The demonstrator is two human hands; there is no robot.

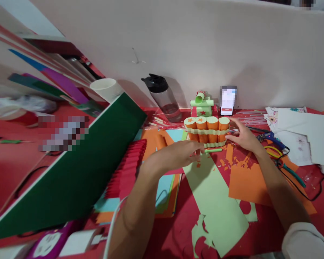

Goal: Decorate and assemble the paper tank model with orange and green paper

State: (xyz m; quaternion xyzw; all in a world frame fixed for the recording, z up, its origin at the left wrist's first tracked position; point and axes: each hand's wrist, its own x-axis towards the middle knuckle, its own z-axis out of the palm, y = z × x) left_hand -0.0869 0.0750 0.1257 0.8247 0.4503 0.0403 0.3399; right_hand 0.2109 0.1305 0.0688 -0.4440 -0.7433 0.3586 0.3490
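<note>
A row of orange paper tubes [207, 135] is stood on the red worktop [187, 201], its right end met by the right hand's [243, 136] parted fingers; whether anything is grasped by either that or the curled left hand [184, 154] cannot be told

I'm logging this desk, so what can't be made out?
All in the head view:
Left hand: its own back hides whether it grips the green stick.
Tube bundle: its far side faces away.
Phone: text too small and pixelated.
Green board: blocks the desk behind it.
White sheets: cut off by the right edge.
</note>
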